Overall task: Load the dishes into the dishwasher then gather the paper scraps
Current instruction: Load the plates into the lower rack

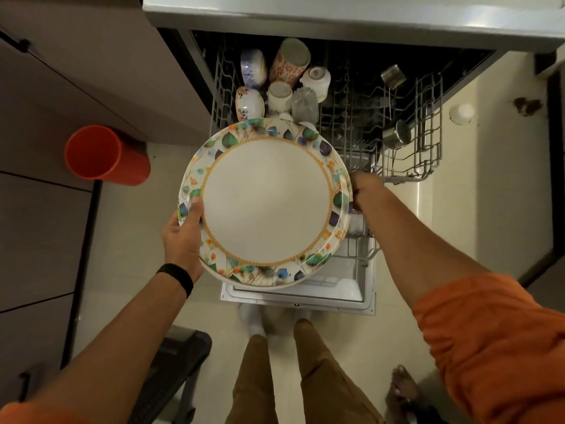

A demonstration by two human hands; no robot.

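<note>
A stack of round white plates [266, 203] with a leaf-patterned rim hangs flat above the open dishwasher. My left hand [183, 237] grips the stack's left edge, thumb on top of the rim. My right hand [363, 189] is at the stack's right edge, its fingers mostly hidden behind the rim. The pulled-out wire rack [428, 142] holds several cups and bowls [282, 78] on its left side and steel cups [397, 134] on the right. The lowered dishwasher door [299, 293] lies under the plates.
An orange plastic tumbler [104, 154] lies on the floor to the left, by the cabinet fronts [46, 209]. A small white lid-like object [461, 113] sits on the floor at right. A dark stool [177, 362] stands at lower left. Another person's bare foot [403, 387] is at lower right.
</note>
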